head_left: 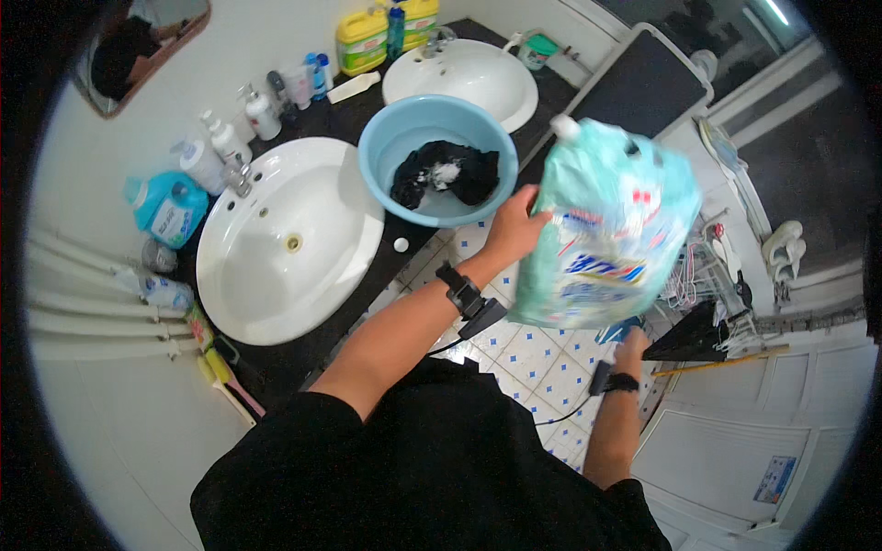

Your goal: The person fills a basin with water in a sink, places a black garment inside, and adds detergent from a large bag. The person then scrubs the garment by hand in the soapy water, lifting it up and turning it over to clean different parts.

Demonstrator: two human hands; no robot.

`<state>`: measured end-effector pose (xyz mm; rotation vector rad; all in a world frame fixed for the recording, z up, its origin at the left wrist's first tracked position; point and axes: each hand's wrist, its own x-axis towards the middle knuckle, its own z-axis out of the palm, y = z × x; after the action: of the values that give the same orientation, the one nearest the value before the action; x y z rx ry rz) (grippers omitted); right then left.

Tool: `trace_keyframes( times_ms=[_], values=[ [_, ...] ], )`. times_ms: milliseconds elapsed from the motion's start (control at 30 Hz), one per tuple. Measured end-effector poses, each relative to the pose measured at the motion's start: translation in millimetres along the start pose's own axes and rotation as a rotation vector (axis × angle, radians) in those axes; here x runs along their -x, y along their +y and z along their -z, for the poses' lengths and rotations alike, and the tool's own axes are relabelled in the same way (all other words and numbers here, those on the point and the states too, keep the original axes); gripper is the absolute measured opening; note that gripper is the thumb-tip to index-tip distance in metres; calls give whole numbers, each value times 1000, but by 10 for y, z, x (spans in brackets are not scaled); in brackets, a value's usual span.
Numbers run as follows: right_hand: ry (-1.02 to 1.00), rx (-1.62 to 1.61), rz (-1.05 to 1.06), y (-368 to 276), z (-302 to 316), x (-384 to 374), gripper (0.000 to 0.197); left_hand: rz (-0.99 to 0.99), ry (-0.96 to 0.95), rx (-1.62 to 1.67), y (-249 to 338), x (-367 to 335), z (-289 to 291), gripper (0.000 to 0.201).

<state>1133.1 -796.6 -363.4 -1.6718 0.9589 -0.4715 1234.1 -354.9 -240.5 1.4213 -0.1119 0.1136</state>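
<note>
Between the hands [516,223] [631,346], mint-green bag [606,231], blue lettering [602,267] (blurred)

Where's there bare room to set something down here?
The left sink is free inside its white rim; so looks some dark counter between it and the brushes. Bottles crowd the wall; black cloth lies in the blue tub.

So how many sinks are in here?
2. One white sink is left of the blue basin; the second sink is just beyond the basin. No others show, though the pale green bag blocks part of the view.
</note>
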Motion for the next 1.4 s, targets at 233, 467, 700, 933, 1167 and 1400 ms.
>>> trace_keyframes(
  times_ms=[233, 467, 700, 933, 1167, 1400],
  values=[
    [-359, 23, 1059, -1800, -1142, 1726, 76, -311, -301, -481, 15, 385, -102, 26],
    [-829, 273, 771, -1839, -1048, 1479, 15, -59, -428, -311, -332, 506, 147, 23],
    [-864, 464, 1087, -1589, -1216, 1722, 15, -17, -178, -1175, -923, 748, 1395, 18],
    [-957, 612, 1082, -1275, -1363, 1880, 15, 18, -124, -1512, -1285, 739, 1777, 17],
    [-854, 530, 1069, -1253, -1279, 1896, 14, 88, -160, -1496, -1334, 756, 1865, 13],
    [-749, 503, 941, -1235, -1192, 2007, 13, 97, -260, -1478, -1348, 743, 1829, 19]
  ],
)
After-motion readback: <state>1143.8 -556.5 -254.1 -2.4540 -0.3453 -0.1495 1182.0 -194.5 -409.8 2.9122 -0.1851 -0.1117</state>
